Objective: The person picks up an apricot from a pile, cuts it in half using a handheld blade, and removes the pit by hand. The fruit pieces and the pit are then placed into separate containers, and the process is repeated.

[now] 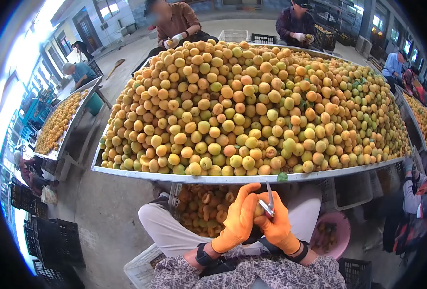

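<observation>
My left hand (238, 220), in an orange glove, is closed with its fingers bent round an apricot (258, 211), mostly hidden between the two hands. My right hand (277, 224), gloved the same way, grips a small knife (267, 208) with a silvery handle; its blade points up toward the table edge. Both hands are close together over my lap. Below and beyond them, between my knees, a crate (173, 198) holds many apricots, several of them split into halves. Just ahead, a large metal-rimmed table (213, 179) bears a high heap of whole apricots (232, 115).
A pink basin (344, 236) with dark pieces in it stands at my right. White crates (137, 269) and black crates (54, 243) sit on the floor. Two people work across the table; another person (415, 202) sits close on the right. A second fruit table (62, 123) is at left.
</observation>
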`<state>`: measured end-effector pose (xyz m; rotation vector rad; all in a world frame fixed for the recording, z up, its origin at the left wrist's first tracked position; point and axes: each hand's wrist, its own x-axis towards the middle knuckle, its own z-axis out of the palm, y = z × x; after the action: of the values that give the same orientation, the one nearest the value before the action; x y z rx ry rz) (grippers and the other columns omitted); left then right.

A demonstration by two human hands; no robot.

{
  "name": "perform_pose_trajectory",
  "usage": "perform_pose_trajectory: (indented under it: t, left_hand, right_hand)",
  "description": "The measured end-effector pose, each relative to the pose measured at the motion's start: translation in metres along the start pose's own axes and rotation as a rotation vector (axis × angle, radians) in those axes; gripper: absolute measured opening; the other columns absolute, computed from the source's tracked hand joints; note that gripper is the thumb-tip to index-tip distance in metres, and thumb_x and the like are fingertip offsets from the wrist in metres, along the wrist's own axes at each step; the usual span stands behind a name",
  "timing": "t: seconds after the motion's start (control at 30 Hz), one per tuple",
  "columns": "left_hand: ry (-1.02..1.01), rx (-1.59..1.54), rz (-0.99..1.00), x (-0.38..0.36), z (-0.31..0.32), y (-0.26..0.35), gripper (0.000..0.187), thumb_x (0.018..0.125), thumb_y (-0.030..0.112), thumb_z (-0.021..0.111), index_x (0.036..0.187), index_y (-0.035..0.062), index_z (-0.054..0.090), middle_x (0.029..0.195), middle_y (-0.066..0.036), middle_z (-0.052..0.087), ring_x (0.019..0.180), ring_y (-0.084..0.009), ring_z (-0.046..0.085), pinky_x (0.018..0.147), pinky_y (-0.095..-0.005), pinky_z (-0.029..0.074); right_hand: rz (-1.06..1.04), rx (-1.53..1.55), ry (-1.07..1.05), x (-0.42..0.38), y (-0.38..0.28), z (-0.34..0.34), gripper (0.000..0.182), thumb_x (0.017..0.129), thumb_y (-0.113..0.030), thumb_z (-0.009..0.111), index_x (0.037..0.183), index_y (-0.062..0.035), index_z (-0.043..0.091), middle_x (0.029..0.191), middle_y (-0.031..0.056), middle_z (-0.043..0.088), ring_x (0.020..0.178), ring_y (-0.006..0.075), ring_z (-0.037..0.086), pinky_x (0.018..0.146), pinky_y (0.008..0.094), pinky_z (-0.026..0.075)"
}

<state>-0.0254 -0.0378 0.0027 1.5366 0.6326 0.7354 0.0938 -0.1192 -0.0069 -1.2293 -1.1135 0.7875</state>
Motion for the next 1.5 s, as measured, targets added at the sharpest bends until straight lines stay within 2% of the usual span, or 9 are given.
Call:
perform_pose_trajectory:
  t: [0.07,0.23,0.3,0.37,0.5,0.57,0.67,0.93,1.5]
  left_hand:
    - [-0.010,0.393,0.272,-0.001,-0.004,0.003,0.038,0.103,0.023,0.033,0.122,-0.0055,0.050,0.120,-0.021,0.056,0.096,-0.0255,0.061,0.085,-0.0343,0.048]
    - [0.051,0.137,0.082,-0.002,0.000,-0.002,0.040,0.103,0.023,0.039,0.130,-0.0053,0.041,0.089,-0.011,0.069,0.073,-0.0179,0.065,0.070,-0.0297,0.051]
    - [0.104,0.354,0.333,0.000,0.005,-0.013,0.038,0.099,0.020,0.046,0.130,-0.0018,0.043,0.080,-0.018,0.067,0.066,-0.0394,0.064,0.057,-0.0426,0.050]
    - [0.111,0.289,0.406,0.003,0.006,-0.015,0.037,0.099,0.019,0.046,0.130,-0.0002,0.043,0.080,-0.014,0.066,0.062,-0.0296,0.064,0.056,-0.0364,0.048]
    - [0.072,-0.597,-0.112,-0.004,-0.017,-0.024,0.036,0.098,0.020,0.039,0.129,0.0032,0.046,0.082,-0.005,0.058,0.065,-0.0104,0.051,0.059,-0.0235,0.042]
    - [0.060,-0.555,-0.127,-0.013,-0.052,-0.028,0.034,0.095,0.017,0.045,0.125,0.0021,0.050,0.087,-0.006,0.059,0.067,-0.0111,0.053,0.062,-0.0252,0.045]
    - [0.288,0.684,0.301,-0.019,-0.084,-0.026,0.031,0.087,0.010,0.055,0.117,-0.0001,0.058,0.108,-0.011,0.061,0.096,-0.0185,0.059,0.087,-0.0298,0.046]
    - [-0.107,-0.224,-0.032,-0.031,-0.049,0.024,0.043,0.081,-0.006,0.063,0.123,0.0014,0.057,0.096,-0.005,0.054,0.088,-0.0129,0.052,0.077,-0.0262,0.043]
    - [-0.155,0.339,0.116,-0.023,-0.034,0.017,0.055,0.065,0.005,0.083,0.117,0.0125,0.067,0.078,-0.003,0.051,0.063,-0.0157,0.054,0.059,-0.0278,0.046]
  right_hand:
    - [0.037,0.056,0.079,-0.003,-0.001,0.008,0.049,0.084,-0.036,0.073,0.117,-0.0016,0.060,0.105,0.0096,0.057,0.090,0.0219,0.059,0.079,0.0319,0.046]
    - [0.042,0.255,0.172,-0.002,0.013,0.022,0.054,0.088,-0.042,0.070,0.119,-0.0005,0.055,0.097,0.0016,0.061,0.086,0.0100,0.054,0.076,0.0244,0.046]
    - [0.308,0.524,0.274,-0.004,0.022,0.022,0.047,0.091,-0.036,0.067,0.118,0.0003,0.055,0.093,0.0012,0.061,0.078,0.0073,0.054,0.069,0.0207,0.045]
    - [0.265,0.636,0.380,0.007,0.013,0.023,0.047,0.094,-0.039,0.062,0.119,0.0007,0.055,0.084,0.0009,0.059,0.065,0.0062,0.052,0.054,0.0190,0.041]
    - [0.320,0.895,0.051,0.009,0.007,0.001,0.071,0.088,-0.054,0.061,0.129,0.0027,0.049,0.104,0.0116,0.061,0.058,0.0107,0.054,0.040,0.0193,0.037]
    - [0.304,0.901,-0.025,0.012,0.003,-0.002,0.074,0.085,-0.050,0.067,0.132,0.0032,0.046,0.114,0.0160,0.061,0.067,0.0131,0.062,0.039,0.0172,0.039]
    - [0.362,0.902,-0.053,0.009,0.001,-0.004,0.076,0.080,-0.041,0.076,0.134,0.0035,0.045,0.119,0.0178,0.060,0.077,0.0162,0.067,0.040,0.0159,0.042]
    - [0.438,0.829,-0.188,0.009,-0.013,0.005,0.070,0.075,-0.039,0.082,0.123,0.0025,0.053,0.094,0.0113,0.064,0.063,0.0113,0.060,0.041,0.0172,0.039]
    - [0.505,0.695,-0.009,-0.010,0.006,0.017,0.034,0.095,-0.030,0.062,0.109,0.0005,0.059,0.079,-0.0006,0.060,0.051,0.0038,0.048,0.039,0.0183,0.034]
